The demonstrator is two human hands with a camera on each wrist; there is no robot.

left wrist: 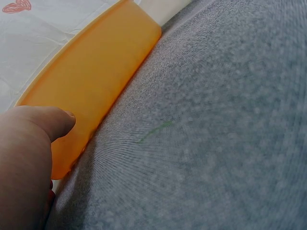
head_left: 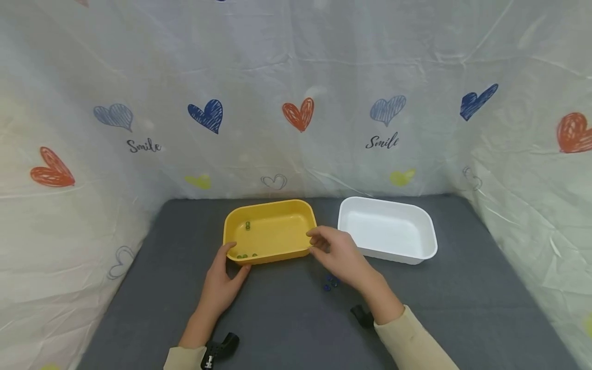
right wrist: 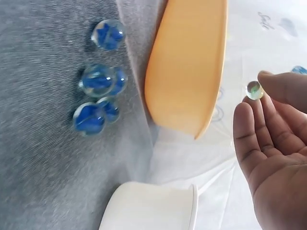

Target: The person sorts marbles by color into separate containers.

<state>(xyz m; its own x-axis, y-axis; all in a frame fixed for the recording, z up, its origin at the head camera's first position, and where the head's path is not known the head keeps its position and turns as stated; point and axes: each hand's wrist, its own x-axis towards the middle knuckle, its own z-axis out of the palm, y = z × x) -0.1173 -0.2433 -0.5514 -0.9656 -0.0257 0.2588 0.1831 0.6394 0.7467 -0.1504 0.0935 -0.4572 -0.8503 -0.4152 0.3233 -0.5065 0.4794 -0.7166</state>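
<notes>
Pinching a green-tinged glass marble (right wrist: 254,90) between thumb and fingertips, the right hand (head_left: 339,257) hangs at the right end of the yellow tray (head_left: 277,231). The left hand (head_left: 218,290) grips that tray's near left corner, a finger over the rim and the thumb against the outer wall. About 5 green marbles (head_left: 247,226) lie inside it, toward its left end and near wall. On the gray tablecloth (head_left: 277,318), 5 blue-swirled marbles (right wrist: 96,80) cluster near the right wrist; the white tray (head_left: 388,226) stands to the right. The pinched marble should be light, hard and slick, apt to squirt free, so gently opposed finger pads across its widest part suit it. The yellow tray looks stiff and light, best steadied by its rim at a corner.
</notes>
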